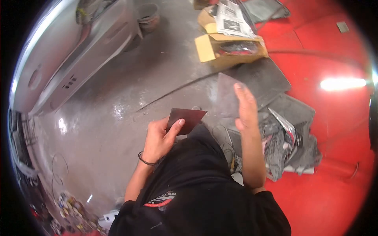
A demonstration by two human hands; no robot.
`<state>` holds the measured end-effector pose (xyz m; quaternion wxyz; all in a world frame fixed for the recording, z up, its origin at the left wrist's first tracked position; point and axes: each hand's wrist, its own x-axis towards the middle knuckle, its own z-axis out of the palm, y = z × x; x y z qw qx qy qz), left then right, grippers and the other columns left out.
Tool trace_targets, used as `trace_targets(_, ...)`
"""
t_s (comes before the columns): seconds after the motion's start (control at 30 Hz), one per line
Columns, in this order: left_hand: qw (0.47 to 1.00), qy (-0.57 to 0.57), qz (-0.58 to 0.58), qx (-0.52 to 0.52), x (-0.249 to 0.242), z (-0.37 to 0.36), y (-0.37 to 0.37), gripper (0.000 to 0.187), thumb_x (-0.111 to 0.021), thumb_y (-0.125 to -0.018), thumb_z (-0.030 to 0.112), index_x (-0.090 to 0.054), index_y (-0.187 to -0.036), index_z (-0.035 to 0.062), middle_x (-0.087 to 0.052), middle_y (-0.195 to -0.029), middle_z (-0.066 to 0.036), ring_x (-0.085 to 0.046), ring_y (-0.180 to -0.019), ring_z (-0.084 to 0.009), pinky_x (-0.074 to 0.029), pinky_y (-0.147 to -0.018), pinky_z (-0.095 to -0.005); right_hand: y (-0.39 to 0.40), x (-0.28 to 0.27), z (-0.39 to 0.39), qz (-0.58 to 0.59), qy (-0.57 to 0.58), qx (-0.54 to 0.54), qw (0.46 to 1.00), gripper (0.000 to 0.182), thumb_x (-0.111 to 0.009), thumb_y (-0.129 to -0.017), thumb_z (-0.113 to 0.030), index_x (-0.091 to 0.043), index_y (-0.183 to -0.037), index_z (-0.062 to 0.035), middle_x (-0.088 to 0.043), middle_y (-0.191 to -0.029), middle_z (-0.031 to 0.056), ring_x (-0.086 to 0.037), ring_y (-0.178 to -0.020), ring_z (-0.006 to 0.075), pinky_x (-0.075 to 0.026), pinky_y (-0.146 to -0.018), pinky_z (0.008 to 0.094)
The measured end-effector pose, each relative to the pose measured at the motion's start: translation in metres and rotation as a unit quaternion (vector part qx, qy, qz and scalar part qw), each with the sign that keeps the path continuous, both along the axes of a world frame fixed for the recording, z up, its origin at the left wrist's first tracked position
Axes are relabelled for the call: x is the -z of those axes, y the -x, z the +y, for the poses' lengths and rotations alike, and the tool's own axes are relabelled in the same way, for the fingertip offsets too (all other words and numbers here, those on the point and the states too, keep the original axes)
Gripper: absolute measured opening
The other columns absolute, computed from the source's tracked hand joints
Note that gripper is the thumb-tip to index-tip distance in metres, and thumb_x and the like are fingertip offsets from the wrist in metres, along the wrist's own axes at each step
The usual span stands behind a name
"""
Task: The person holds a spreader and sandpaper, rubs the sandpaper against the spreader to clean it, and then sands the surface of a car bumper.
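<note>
My left hand [159,137] grips a dark brown piece of sandpaper [186,118], its thumb pressed flat on the near face. Farther right, my right hand [248,108] is raised with a thin greyish sheet of sandpaper [227,96] at its fingers. That sheet is slightly blurred, and the contact on its far side is hidden. The two pieces are apart from each other. Both are held in front of my body, above the floor.
A silver car panel [106,41] stands at upper left, with a bucket [148,17] beyond it. An open cardboard box [232,59] holds plastic-wrapped items. Dark mats [264,80] and crumpled scraps [291,145] lie on the red floor [338,129] at right.
</note>
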<state>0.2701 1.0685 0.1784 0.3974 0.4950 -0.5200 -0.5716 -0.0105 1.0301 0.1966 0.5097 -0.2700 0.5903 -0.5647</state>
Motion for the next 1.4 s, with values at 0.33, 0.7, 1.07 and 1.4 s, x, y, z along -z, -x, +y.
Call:
trace_targets(0.33, 0.965, -0.104, 0.207, -0.126, 0.031, 0.029, 0.014, 0.033, -0.063, -0.112, 0.034, -0.072, -0.121, 0.0045, -0.073, -0.123, -0.005, -0.067, -0.114, -0.0136, -0.051, -0.102, -0.0337, -0.003, 0.031, 0.127, -0.144, -0.1, -0.046, 0.983, 0.037, -0.075, -0.103, -0.031, -0.067, -0.128, -0.0047, -0.07, -0.109, -0.0004, -0.065, -0.103, 0.0107, -0.052, -0.088, 0.034)
trace_targets(0.7, 0.897, -0.16, 0.086, 0.403, 0.012, 0.134, 0.26, 0.034, -0.058, -0.114, 0.021, -0.063, -0.137, -0.0041, -0.071, -0.123, -0.006, -0.071, -0.109, -0.0178, -0.056, -0.099, -0.0368, 0.151, 0.094, 0.32, -0.404, 0.058, 0.166, 0.898, 0.03, -0.06, -0.113, -0.028, -0.063, -0.135, -0.0065, -0.071, -0.121, 0.0023, -0.07, -0.107, 0.0148, -0.06, -0.094, 0.0379)
trace_targets(1.07, 0.65, -0.215, -0.152, 0.713, 0.05, 0.24, 0.483, 0.046, -0.061, -0.113, 0.025, -0.057, -0.15, -0.0024, -0.07, -0.136, -0.01, -0.062, -0.129, -0.0188, -0.048, -0.11, -0.0338, 0.302, 0.187, 0.516, -0.407, 0.062, 0.278, 0.868, 0.029, -0.071, -0.107, -0.029, -0.066, -0.129, -0.0114, -0.073, -0.119, -0.0017, -0.07, -0.104, 0.0104, -0.057, -0.093, 0.0332)
trace_targets(1.4, 0.516, -0.162, -0.477, 0.693, 0.186, 0.171, 0.415, 0.052, -0.061, -0.111, 0.042, -0.065, -0.146, 0.004, -0.072, -0.137, -0.013, -0.064, -0.13, -0.0204, -0.05, -0.109, -0.0351, 0.33, 0.437, 0.688, -0.328, 0.029, 0.678, 0.657, 0.012, -0.067, -0.108, -0.019, -0.062, -0.118, -0.0137, -0.067, -0.121, 0.0021, -0.066, -0.108, 0.0215, -0.062, -0.089, 0.0422)
